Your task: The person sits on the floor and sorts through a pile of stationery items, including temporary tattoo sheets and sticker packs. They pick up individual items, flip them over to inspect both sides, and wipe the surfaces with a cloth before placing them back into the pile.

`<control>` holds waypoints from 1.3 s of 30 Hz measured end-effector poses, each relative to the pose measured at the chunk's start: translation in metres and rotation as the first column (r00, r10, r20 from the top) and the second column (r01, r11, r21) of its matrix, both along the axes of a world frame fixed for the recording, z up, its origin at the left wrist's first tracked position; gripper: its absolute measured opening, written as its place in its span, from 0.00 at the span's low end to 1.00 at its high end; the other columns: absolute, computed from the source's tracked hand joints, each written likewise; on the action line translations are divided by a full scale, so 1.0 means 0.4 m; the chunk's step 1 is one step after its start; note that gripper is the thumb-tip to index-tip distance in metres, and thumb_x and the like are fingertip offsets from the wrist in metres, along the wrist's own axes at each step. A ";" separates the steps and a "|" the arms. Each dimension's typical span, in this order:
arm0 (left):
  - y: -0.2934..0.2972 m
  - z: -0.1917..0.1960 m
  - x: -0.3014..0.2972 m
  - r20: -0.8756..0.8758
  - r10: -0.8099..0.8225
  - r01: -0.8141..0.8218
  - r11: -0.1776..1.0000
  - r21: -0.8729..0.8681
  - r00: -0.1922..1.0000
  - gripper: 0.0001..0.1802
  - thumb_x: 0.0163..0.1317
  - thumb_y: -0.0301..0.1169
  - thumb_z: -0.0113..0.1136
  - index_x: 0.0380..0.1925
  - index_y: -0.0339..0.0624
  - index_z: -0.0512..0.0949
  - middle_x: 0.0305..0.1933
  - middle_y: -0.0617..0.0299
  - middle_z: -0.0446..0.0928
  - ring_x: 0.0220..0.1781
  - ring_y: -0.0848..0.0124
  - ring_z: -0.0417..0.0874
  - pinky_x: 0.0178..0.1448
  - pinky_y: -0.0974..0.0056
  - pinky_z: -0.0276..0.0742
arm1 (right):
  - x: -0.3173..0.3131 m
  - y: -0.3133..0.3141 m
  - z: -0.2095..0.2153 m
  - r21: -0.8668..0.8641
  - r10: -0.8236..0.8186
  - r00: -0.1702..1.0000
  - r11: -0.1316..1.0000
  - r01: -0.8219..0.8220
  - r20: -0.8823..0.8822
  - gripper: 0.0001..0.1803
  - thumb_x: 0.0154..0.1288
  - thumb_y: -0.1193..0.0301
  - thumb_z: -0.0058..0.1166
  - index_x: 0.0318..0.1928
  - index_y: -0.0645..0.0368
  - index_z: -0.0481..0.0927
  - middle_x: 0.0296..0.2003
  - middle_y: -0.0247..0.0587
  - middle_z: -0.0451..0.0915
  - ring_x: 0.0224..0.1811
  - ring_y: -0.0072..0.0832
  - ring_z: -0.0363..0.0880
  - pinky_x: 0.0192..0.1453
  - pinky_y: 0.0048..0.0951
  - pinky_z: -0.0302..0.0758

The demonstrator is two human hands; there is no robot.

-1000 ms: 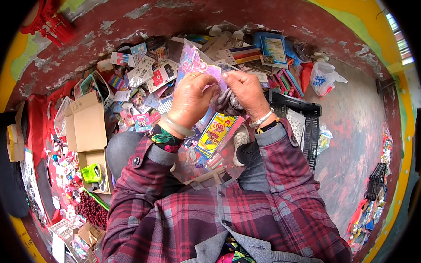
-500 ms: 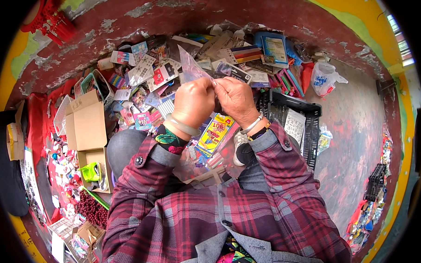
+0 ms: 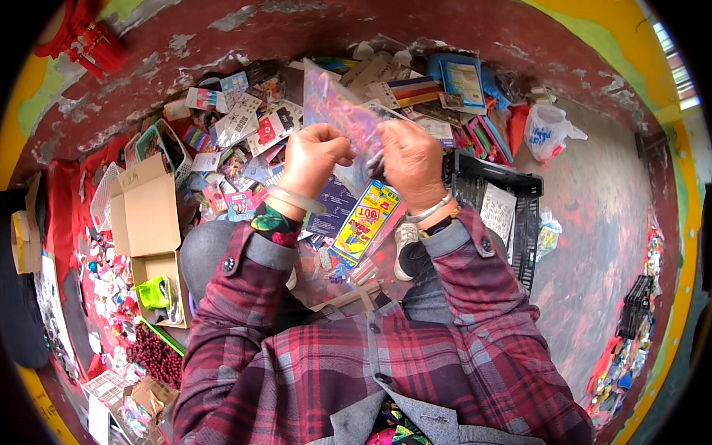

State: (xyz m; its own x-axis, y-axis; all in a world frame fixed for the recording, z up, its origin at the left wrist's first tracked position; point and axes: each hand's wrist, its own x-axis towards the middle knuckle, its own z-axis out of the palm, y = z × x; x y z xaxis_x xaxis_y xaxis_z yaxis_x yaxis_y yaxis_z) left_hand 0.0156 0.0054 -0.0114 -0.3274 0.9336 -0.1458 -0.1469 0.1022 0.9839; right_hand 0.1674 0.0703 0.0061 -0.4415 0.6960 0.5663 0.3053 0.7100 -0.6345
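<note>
Both hands are raised over the lap: the left hand (image 3: 311, 154) and right hand (image 3: 409, 161) each pinch closed on a clear plastic packet (image 3: 340, 112), held just above a yellow card (image 3: 365, 220). Steady, even pinches on opposite edges should keep it flat. Beyond lies a heap of packets (image 3: 250, 125) on the floor.

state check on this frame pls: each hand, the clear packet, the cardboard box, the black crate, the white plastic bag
left hand: raised, fingers pinched on the clear packet's left edge.
right hand: raised, gripping the packet's right side.
clear plastic packet: held up between both hands, flat, tilted; open or sealed cannot be told.
cardboard box: flaps open, on the floor.
black crate: upright, open-topped, a printed sheet inside.
white plastic bag: bunched, on the floor.
</note>
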 end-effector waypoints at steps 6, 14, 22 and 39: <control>-0.006 0.008 -0.034 0.194 -0.052 0.045 0.998 0.040 0.980 0.07 0.59 0.27 0.56 0.33 0.33 0.75 0.30 0.57 0.79 0.34 0.70 0.81 0.44 0.69 0.76 | 0.032 0.068 -0.017 -0.370 -0.021 0.989 0.928 -0.035 -0.147 0.12 0.64 0.68 0.52 0.30 0.67 0.77 0.18 0.49 0.73 0.18 0.29 0.68 0.26 0.30 0.66; -0.011 0.038 -0.038 0.614 -0.263 0.127 0.958 0.257 0.744 0.12 0.65 0.30 0.48 0.42 0.31 0.72 0.49 0.43 0.76 0.54 0.55 0.77 0.64 0.55 0.68 | 0.034 0.072 -0.028 -0.511 -0.023 0.979 0.855 -0.084 -0.200 0.15 0.65 0.68 0.52 0.27 0.69 0.75 0.15 0.32 0.65 0.22 0.14 0.58 0.24 0.25 0.60; -0.016 0.051 -0.040 0.708 -0.424 0.107 0.888 0.447 0.564 0.23 0.60 0.22 0.45 0.56 0.26 0.63 0.63 0.38 0.63 0.67 0.49 0.63 0.71 0.52 0.57 | 0.032 0.071 -0.027 -0.512 -0.024 0.979 0.855 -0.084 -0.201 0.15 0.65 0.67 0.52 0.28 0.69 0.75 0.15 0.29 0.64 0.22 0.13 0.57 0.23 0.25 0.59; -0.064 0.131 -0.105 -0.507 -0.114 0.259 0.939 0.226 0.854 0.06 0.59 0.24 0.54 0.29 0.31 0.78 0.39 0.58 0.80 0.44 0.71 0.78 0.52 0.66 0.71 | 0.064 0.103 0.000 -0.619 0.097 0.944 0.732 -0.283 -0.316 0.14 0.65 0.66 0.55 0.34 0.67 0.80 0.24 0.25 0.74 0.28 0.11 0.65 0.32 0.18 0.64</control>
